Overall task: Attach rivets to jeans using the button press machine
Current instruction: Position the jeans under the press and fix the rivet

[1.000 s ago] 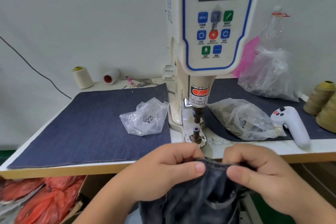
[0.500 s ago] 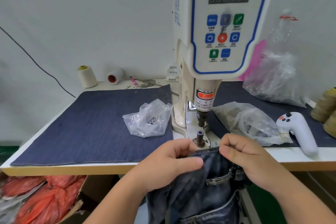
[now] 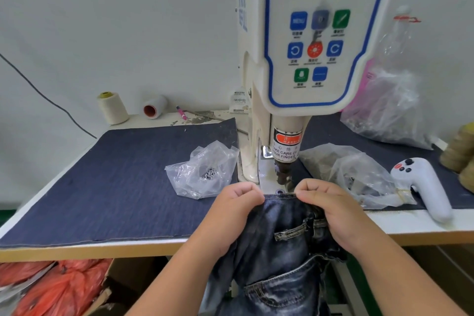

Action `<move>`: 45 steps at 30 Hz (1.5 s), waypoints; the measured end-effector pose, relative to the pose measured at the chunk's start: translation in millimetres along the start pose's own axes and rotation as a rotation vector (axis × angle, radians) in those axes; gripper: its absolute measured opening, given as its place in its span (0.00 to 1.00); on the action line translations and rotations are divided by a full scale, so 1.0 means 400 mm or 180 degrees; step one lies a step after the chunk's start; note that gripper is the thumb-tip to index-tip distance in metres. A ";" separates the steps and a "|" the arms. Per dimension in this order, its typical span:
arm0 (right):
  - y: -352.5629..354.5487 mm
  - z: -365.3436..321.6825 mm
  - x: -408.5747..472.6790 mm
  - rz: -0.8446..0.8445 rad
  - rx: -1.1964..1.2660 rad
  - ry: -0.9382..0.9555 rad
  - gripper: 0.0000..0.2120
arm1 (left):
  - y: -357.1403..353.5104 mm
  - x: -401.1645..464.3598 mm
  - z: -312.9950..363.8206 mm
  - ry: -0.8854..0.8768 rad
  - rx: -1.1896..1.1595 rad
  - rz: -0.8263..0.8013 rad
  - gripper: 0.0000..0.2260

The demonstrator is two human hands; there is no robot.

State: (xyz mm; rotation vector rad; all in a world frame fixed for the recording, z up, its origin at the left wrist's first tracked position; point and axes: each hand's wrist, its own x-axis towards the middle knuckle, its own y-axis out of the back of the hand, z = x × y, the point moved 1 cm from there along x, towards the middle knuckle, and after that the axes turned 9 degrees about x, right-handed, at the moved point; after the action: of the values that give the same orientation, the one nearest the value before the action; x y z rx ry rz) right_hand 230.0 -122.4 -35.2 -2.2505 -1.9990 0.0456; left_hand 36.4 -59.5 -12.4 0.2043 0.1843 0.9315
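A pair of dark washed jeans point(image 3: 279, 233) hangs over the table's front edge, its waistband edge stretched flat just in front of the press. My left hand point(image 3: 232, 215) pinches the waistband on the left and my right hand point(image 3: 331, 210) pinches it on the right. The white servo button press machine point(image 3: 302, 41) stands right behind, its punch head point(image 3: 283, 174) above the fabric edge. The lower die is covered by the jeans and my hands. A clear bag with small metal rivets point(image 3: 205, 173) lies left of the machine.
A dark denim mat point(image 3: 115, 182) covers the table point(image 3: 77, 251). Another clear plastic bag point(image 3: 359, 174) and a white handheld controller point(image 3: 423, 187) lie right of the press. Thread cones point(image 3: 112, 108) stand at the back left and far right. Orange bags point(image 3: 51, 287) sit under the table.
Both hands have lifted the jeans forward and up onto the table, bringing the waistband edge over the lower die under the punch. The die, seen earlier, is now covered.
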 end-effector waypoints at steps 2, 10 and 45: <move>-0.001 0.007 0.010 0.0060 0.0117 -0.0009 0.09 | -0.002 0.013 0.000 0.0071 -0.0009 0.0022 0.05; 0.008 0.033 0.023 0.0212 0.0808 -0.0007 0.13 | 0.004 0.041 -0.012 0.0028 0.0201 0.0136 0.04; -0.044 -0.058 -0.143 -0.0278 0.0434 0.0791 0.16 | 0.035 -0.172 -0.011 0.0223 0.1027 -0.0803 0.26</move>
State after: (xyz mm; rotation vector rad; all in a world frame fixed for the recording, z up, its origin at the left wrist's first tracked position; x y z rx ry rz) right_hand 208.0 -178.7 -13.6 -1.9767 -1.8988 -0.0986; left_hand -15.8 -106.6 -8.2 0.4363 0.4165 0.6545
